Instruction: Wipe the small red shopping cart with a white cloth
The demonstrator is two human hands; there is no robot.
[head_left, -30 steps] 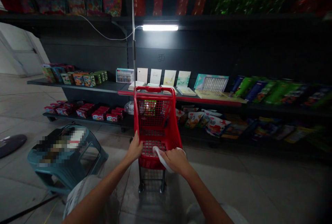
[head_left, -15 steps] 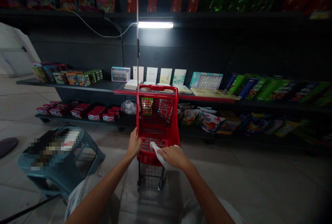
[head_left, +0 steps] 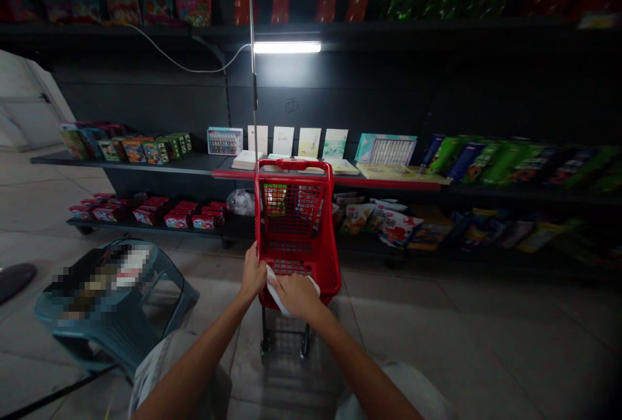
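Gripping red shopping cart (head_left: 296,238) with left hand (head_left: 253,274), right hand (head_left: 297,295) clasping apparently white cloth (head_left: 275,291)

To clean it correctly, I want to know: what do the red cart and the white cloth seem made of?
The red cart looks like glossy moulded plastic: smooth curved walls, a cast grid of holes. The white cloth looks like thin soft fabric, folding around the right hand, though it could be paper.
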